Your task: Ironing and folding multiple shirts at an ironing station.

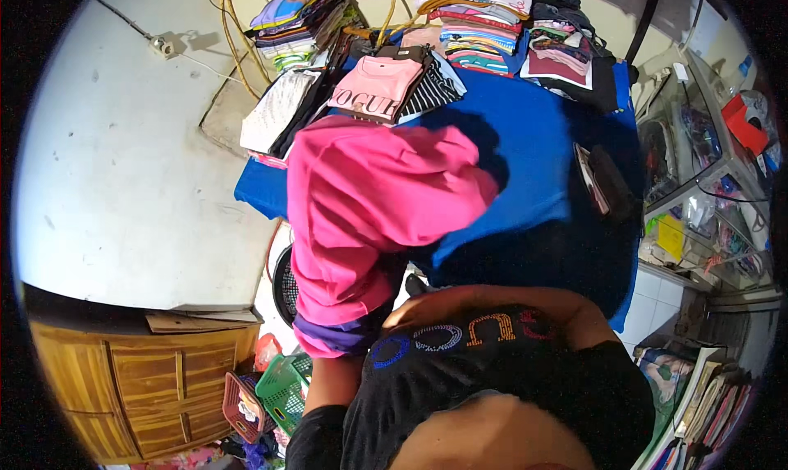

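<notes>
A bright pink garment (363,205) covers my left arm, bunched from the forearm outward, and stretches over the blue cloth-covered surface (523,137). My left hand is hidden inside it. Purple and pink trim (329,337) circles the arm at the near end of the garment. My right forearm (443,300) crosses in front of my chest toward the garment. The fingers of my right hand are hidden at its near edge, so I cannot see their grip. Beyond the pink cloth lies a folded pink T-shirt (378,82) with printed lettering.
Folded clothes (477,33) stand in tall stacks along the back. A white folded garment (280,110) lies at left. A dark flat item (606,177) rests at right, beside a glass cabinet (683,156). Green (283,377) and pink (240,402) baskets stand below, near a wooden cabinet (148,384).
</notes>
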`<state>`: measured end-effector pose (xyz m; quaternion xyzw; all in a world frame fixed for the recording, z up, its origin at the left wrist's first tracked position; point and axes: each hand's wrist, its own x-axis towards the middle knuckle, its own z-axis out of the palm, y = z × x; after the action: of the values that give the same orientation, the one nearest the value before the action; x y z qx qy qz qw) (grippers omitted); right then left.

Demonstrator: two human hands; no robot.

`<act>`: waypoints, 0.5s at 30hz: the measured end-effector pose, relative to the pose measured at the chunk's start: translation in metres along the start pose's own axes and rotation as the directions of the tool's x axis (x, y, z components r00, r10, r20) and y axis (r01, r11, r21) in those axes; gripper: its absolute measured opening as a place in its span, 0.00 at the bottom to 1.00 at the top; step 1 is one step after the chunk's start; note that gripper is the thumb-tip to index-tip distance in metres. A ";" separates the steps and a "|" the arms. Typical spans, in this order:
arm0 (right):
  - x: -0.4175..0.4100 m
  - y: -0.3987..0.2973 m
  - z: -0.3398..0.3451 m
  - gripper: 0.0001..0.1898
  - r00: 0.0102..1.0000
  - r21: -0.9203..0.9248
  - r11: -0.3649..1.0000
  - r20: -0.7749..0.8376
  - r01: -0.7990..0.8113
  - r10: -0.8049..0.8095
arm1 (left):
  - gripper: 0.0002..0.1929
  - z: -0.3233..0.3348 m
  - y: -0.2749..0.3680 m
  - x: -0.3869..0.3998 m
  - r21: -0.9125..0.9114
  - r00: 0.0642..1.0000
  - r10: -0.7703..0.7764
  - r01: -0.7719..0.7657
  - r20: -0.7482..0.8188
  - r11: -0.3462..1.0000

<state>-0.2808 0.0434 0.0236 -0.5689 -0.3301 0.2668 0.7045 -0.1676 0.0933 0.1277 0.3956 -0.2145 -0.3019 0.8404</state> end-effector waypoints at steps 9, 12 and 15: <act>0.032 0.009 -0.005 0.18 1.000 -0.036 0.999 0.009 -0.021 0.021 | 0.20 0.007 0.007 0.008 -0.010 0.999 0.006 -0.006 0.051 1.000; 0.040 0.009 -0.007 0.18 0.998 -0.049 0.998 -0.044 -0.042 0.039 | 0.20 0.005 0.010 0.012 -0.026 0.997 0.011 -0.009 0.081 1.000; 0.052 0.007 -0.007 0.18 0.994 -0.053 0.997 -0.095 -0.056 0.051 | 0.21 0.003 0.018 0.012 -0.033 0.994 0.011 -0.007 0.107 0.999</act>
<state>-0.2417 0.0794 0.0244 -0.6088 -0.2887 0.2492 0.6956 -0.1545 0.0924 0.1451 0.3641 -0.2561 -0.3224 0.8354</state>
